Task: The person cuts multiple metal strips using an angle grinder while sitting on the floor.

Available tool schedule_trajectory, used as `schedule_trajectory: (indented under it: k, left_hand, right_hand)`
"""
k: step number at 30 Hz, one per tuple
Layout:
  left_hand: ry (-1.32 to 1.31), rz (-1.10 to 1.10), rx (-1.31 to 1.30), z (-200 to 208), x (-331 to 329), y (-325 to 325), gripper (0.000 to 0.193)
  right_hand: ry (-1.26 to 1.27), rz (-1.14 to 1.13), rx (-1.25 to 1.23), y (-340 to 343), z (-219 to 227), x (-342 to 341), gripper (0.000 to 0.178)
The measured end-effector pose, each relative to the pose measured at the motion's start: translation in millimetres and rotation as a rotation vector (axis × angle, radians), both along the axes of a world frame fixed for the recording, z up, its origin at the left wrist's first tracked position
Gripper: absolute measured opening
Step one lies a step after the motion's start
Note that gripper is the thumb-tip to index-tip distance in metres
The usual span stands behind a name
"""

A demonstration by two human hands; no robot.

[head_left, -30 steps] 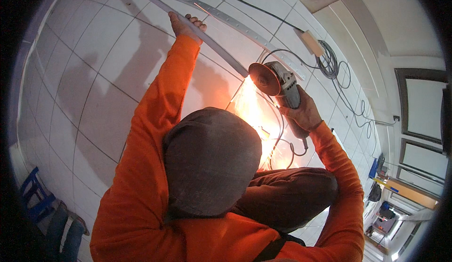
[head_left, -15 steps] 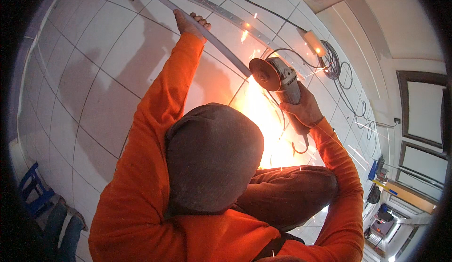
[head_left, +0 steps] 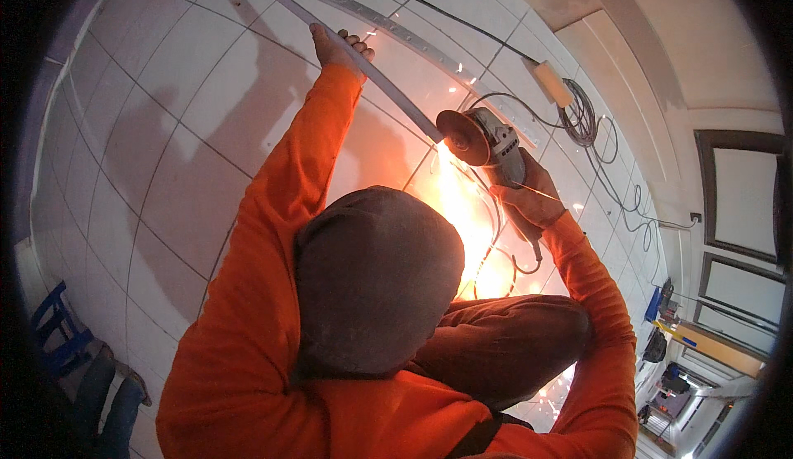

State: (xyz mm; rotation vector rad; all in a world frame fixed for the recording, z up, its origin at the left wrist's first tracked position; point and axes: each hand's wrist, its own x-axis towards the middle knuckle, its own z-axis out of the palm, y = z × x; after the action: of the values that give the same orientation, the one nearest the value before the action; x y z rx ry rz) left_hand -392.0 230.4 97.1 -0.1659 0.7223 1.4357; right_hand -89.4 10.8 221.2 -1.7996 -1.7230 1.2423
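Observation:
My left hand (head_left: 340, 50) is closed around a long, narrow grey metal bar (head_left: 392, 92), holding it slanted over the tiles. With my right hand (head_left: 535, 196) I grip the body of an angle grinder (head_left: 504, 155). The grinder's round disc (head_left: 462, 135) meets the near end of the bar. From that contact a bright orange stream of sparks (head_left: 453, 199) pours down toward my bent knee (head_left: 516, 343). The glare hides part of the floor there. A cord runs from the grinder's rear end.
Beyond the bar lies a long perforated metal strip (head_left: 413, 40). A coiled dark cable (head_left: 583, 116) and a tan block (head_left: 552, 84) lie at the far right. At the lower left are a blue chair (head_left: 59, 331) and another person's jeans-clad legs (head_left: 111, 401).
Both hands keep almost the same places, with the grinder and bar shifted only slightly. The spark stream looks narrower, and fewer sparks fly near the tan block.

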Motion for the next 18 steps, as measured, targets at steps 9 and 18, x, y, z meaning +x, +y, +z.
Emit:
schedule_trajectory:
  k: [9,18]
  left_hand:
    - [0.010,0.009,0.020,-1.6,-3.9,-0.4,0.061]
    - [0.003,0.015,0.001,-3.5,-4.3,0.5,0.061]
  right_hand:
    - [-0.104,0.030,0.011,1.5,-0.7,-0.9,0.062]
    - [-0.048,-0.048,-0.062,-4.4,2.1,-0.9,0.068]
